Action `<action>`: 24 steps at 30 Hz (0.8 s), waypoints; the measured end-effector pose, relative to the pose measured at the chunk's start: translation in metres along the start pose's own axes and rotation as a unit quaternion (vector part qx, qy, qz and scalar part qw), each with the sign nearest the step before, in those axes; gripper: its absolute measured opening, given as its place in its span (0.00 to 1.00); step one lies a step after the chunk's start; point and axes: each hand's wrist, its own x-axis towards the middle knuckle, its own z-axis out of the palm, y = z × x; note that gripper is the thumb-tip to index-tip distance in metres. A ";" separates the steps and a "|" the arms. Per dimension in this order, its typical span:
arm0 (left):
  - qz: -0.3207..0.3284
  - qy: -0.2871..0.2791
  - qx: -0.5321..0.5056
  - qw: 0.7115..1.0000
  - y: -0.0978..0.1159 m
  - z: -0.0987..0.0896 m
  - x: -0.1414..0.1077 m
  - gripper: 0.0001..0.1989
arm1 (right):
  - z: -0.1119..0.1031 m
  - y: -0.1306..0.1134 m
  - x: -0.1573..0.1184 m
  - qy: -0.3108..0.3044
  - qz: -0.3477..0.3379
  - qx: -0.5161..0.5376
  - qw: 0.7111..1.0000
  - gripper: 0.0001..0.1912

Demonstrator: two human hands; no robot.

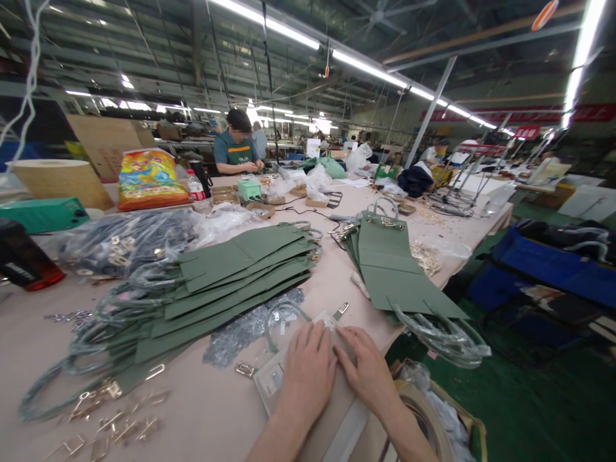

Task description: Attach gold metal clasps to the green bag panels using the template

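At the far left of the counter, a dark cup with a red bottom, near a green box. Next, a fat tan roll, then shiny gold metal bits at the front. Behind the bits, green loop handles in clear wrap, joined to a left pile of flat green pieces. Behind this pile, a see-through bag of dark things, a bright yellow and red bag and a bottle with a red cap. Across the counter, a person with head bent down.

In front of the left pile, lots of tiny clear packets. Just beside the packets, at the near edge, a pale flat piece under both hands, with a loop and metal clips at its top end. Left hand on top of the piece, fingers close together. Right hand just beside, fingers bent a bit over the top end, thumb toward the left hand. For each grip, too hidden to tell if pinching. Farther right, a right pile of green pieces with wrapped loops at both ends. Past the edge, a big blue bag.
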 end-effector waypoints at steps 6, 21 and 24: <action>-0.010 0.009 -0.003 1.000 -0.004 0.005 0.000 0.25 | -0.028 0.005 0.029 -0.031 -0.024 -0.008 0.999 0.20; -0.023 -0.001 -0.007 1.000 -0.001 0.002 0.000 0.25 | -0.035 0.038 0.185 -0.124 0.000 -0.391 0.912 0.16; -0.024 -0.007 -0.007 1.000 -0.001 0.001 0.001 0.25 | -0.029 0.041 0.184 -0.107 0.006 -0.389 0.915 0.19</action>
